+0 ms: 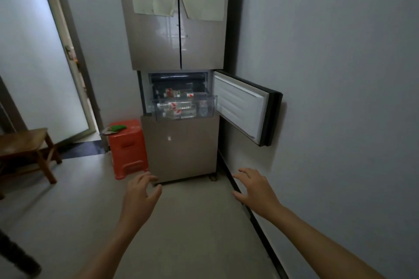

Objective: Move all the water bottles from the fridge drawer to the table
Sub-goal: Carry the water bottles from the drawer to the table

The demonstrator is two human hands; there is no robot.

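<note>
A tall beige fridge (179, 29) stands ahead against the wall. Its middle compartment door (242, 106) hangs swung out to the right. A clear plastic drawer (214, 104) is pulled out, and several clear water bottles (179, 108) with red-and-white labels lie in it. More bottles (179, 93) lie on the level behind. My left hand (140, 195) and my right hand (254, 186) are both stretched forward over the floor, fingers spread, holding nothing. Both are well short of the drawer and below it.
An orange plastic stool (128, 149) with a green item on top stands left of the fridge. A wooden stool (25, 149) sits further left by a frosted glass door (34, 52). A grey wall (340, 75) runs close along the right.
</note>
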